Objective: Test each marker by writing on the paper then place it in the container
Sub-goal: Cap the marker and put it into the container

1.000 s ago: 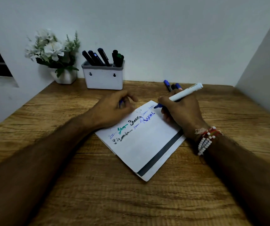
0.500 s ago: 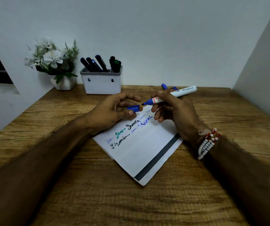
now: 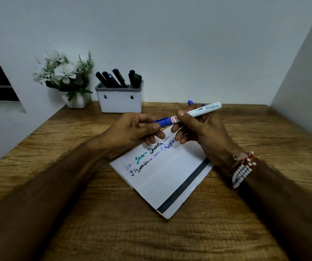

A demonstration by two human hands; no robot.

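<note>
Head view showed the marker [image 3: 200, 111] held above the far corner of the paper [image 3: 170, 178]. Its white barrel slanted up toward the right and its blue cap [image 3: 162, 121] pointed left. The right hand [image 3: 206, 132] gripped the barrel close to the capped end, with one digit pressed on top and the other fingers [image 3: 177, 129] curled beneath. The bare tail of the barrel stuck out past the knuckles. The blue cap sat flush against the barrel end, and no tip showed between them.

The paper lay askew at the middle of the wooden table [image 3: 170, 240], with one corner toward the near edge. A dark stripe ran along its right side, and short scribbles in blue, green and black crossed its far part. The container [image 3: 120, 100], a white box, stood at the table's back edge against the pale wall [image 3: 170, 44], left of centre. Several dark markers [image 3: 117, 79] leaned in it. A white pot of pale flowers [image 3: 64, 78] stood beside it in the back left corner. Blue ends of more markers [image 3: 190, 102] showed behind the right hand near the back edge. A beaded bracelet [image 3: 242, 170] circled the right wrist.

The left hand [image 3: 130, 129] pinched the blue cap between thumb and forefinger, its remaining fingers curled below.
</note>
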